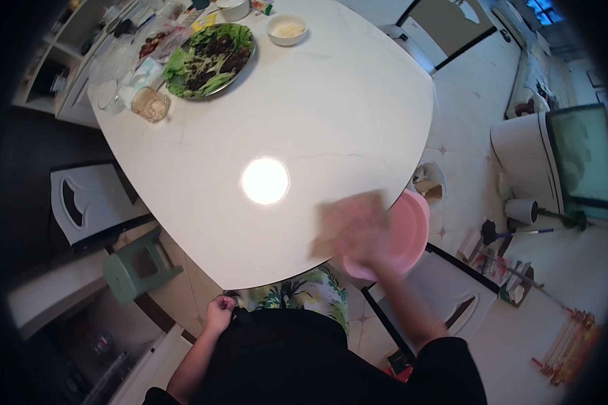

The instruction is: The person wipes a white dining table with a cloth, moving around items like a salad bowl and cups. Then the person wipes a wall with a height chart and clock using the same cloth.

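My right hand (362, 235) lies blurred over a brownish cloth (334, 212) at the near right edge of the white marble-patterned table (309, 126). Its palm presses on the cloth; the blur hides the fingers' exact grip. Just beyond that edge, a pink plastic basin (410, 233) sits lower than the tabletop, partly hidden by my right hand and the cloth. My left hand (221, 306) hangs beside my body near the table's near corner, fingers curled, with nothing visible in it.
A metal plate of leafy greens (210, 61), a white bowl (287, 29), a glass cup (150, 105) and plastic bags stand at the far left of the table. Around it are a green stool (131, 268), white chairs (88, 202) and a waste bin (428, 182).
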### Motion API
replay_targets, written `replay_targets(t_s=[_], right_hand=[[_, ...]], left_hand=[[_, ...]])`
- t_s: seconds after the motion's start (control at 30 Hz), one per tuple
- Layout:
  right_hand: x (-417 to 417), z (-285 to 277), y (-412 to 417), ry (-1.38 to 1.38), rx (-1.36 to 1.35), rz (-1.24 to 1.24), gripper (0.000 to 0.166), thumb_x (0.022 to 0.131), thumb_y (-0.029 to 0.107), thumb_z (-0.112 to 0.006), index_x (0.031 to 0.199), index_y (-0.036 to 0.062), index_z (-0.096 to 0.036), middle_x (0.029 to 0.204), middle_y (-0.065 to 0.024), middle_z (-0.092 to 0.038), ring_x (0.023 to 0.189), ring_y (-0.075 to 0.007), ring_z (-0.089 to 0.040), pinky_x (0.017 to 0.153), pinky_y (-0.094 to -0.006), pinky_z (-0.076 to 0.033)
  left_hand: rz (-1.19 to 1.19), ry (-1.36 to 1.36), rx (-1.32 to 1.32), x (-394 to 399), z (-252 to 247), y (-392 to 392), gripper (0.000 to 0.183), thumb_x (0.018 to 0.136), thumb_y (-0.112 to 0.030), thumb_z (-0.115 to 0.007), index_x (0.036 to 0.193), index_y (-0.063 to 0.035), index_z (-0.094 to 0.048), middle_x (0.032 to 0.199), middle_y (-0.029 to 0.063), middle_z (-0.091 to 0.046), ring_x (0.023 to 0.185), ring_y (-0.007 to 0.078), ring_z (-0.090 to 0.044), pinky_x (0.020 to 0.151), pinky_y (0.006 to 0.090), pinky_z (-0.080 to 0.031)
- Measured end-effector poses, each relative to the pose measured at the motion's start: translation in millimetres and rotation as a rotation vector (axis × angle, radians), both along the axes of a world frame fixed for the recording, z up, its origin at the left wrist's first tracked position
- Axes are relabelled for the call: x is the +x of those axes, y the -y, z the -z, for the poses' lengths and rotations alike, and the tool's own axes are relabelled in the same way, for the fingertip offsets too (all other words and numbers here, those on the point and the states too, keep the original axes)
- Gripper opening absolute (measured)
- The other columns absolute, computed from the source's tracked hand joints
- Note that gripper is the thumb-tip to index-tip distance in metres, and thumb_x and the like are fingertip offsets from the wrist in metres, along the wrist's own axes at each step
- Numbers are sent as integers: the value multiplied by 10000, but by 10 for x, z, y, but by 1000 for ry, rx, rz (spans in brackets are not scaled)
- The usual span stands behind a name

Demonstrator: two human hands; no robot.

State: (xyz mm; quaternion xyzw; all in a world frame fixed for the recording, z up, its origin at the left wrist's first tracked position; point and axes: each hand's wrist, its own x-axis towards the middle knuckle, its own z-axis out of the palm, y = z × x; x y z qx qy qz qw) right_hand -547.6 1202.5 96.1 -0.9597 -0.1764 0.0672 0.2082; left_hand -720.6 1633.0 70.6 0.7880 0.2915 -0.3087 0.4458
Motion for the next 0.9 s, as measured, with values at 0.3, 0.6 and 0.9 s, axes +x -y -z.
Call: replay_targets(t_s=[0.3, 0.6, 0.9], right_hand=[[2295, 248, 210, 395, -461, 577, 616, 908, 487, -424, 1397, 113, -414, 1428, -151, -402, 1314, -341, -357, 1106, -467, -229], [-31, 200, -2440, 256, 267, -257, 504, 817, 313, -559, 1288, 134, -553, 1412, -99, -466, 1341, -302, -371, 1133, -453, -238], [399, 370, -462, 611, -270, 712, 333, 877, 127, -497, 1154, -41, -576, 1113, -194, -590, 1019, -370, -542, 896, -487, -425]], left_hand=[[-366, -35, 14, -1093, -137, -198, 71, 874, 35, -553, 867, -16, -603, 795, 10, -616, 766, 104, -575, 728, 234, -453], [-294, -12, -40, -1342, -144, -196, 187, 764, 104, -511, 846, -25, -618, 751, -2, -606, 691, 96, -550, 669, 231, -450], [-352, 131, -103, -2043, 71, -1027, 109, 798, 41, -567, 854, -20, -637, 744, 3, -620, 660, 87, -555, 613, 235, -454]])
